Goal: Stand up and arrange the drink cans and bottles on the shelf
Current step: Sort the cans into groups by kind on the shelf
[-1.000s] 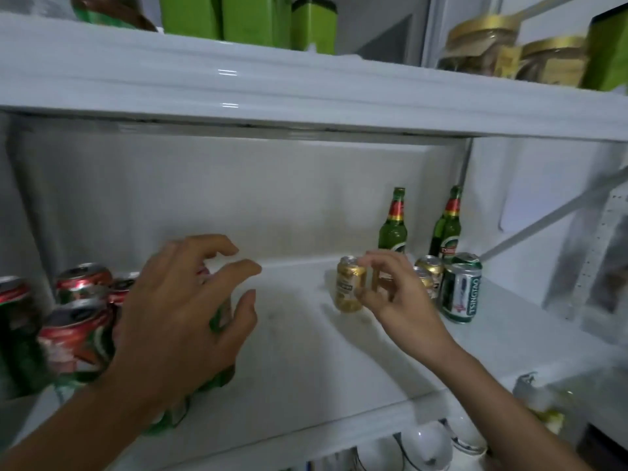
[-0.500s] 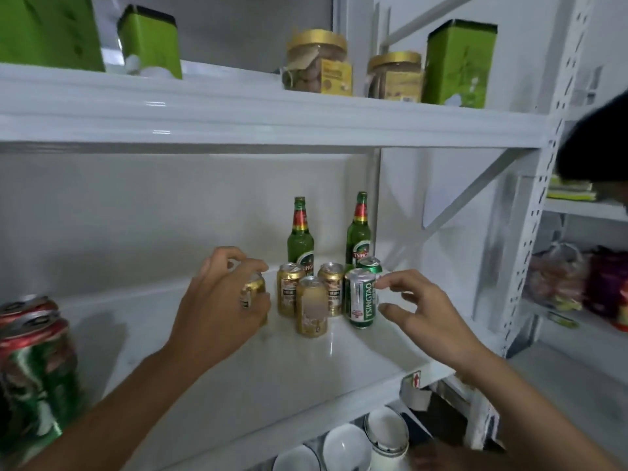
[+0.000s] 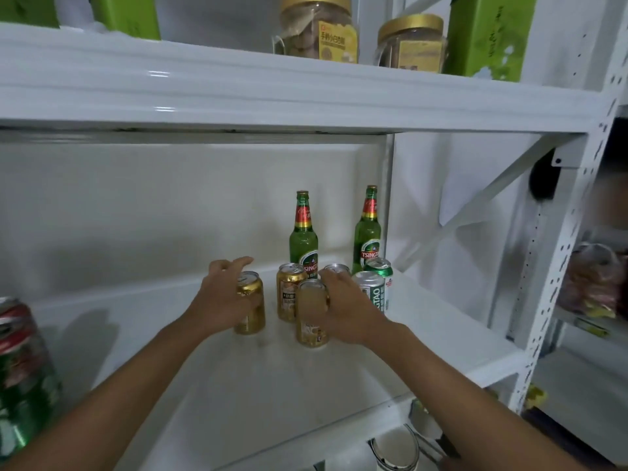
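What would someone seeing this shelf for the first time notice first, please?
Probably the two hands on the middle shelf: the left hand wraps a gold can and the right hand grips another gold can nearer the front. Just behind stand two upright green Tsingtao bottles against the back wall. At the far left edge sits a blurred cluster of red-and-green cans.

On the shelf (image 3: 238, 385), two bottles (image 3: 303, 239) stand upright at the back. Before them cluster six upright cans (image 3: 289, 294), the leftmost can (image 3: 253, 309) set slightly apart. More cans (image 3: 20, 368) sit far left, well apart. Jars (image 3: 319, 28) stand on the upper shelf (image 3: 204, 90).
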`<state>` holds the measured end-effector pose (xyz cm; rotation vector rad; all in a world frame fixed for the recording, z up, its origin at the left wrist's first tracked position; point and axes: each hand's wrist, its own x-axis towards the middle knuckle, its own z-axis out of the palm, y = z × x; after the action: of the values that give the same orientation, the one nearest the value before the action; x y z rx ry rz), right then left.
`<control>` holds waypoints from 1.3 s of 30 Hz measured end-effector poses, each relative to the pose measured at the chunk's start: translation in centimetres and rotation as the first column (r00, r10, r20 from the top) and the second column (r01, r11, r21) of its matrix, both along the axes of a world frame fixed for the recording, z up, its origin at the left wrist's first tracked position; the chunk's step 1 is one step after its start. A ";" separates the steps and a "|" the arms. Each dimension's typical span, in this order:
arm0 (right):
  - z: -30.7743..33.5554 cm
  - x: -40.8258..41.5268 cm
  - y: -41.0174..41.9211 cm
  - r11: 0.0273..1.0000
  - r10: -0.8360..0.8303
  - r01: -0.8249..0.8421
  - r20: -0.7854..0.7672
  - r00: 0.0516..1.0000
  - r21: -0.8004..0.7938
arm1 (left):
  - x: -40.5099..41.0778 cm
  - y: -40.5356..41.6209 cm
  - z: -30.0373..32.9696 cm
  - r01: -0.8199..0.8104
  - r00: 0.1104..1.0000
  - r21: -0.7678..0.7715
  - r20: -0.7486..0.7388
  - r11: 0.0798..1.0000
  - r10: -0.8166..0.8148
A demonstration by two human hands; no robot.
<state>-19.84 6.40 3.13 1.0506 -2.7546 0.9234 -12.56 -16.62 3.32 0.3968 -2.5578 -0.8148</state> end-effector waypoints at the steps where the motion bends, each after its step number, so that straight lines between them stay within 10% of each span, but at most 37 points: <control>1: -0.1 0.1 -0.6 1.000 -0.017 0.017 0.018 1.000 0.026 | -0.5 0.0 -0.4 -0.001 1.000 0.031 0.011 1.000 0.000; 39: -2.0 1.0 -14.1 0.950 0.299 -0.281 0.136 0.945 -0.136 | 9.4 -9.6 -5.7 -0.298 0.944 -0.014 -0.151 0.954 0.293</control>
<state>-18.81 -7.75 1.18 1.4499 -2.6679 1.2338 -3.20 -26.18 -2.36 0.6643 -2.2986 -0.6587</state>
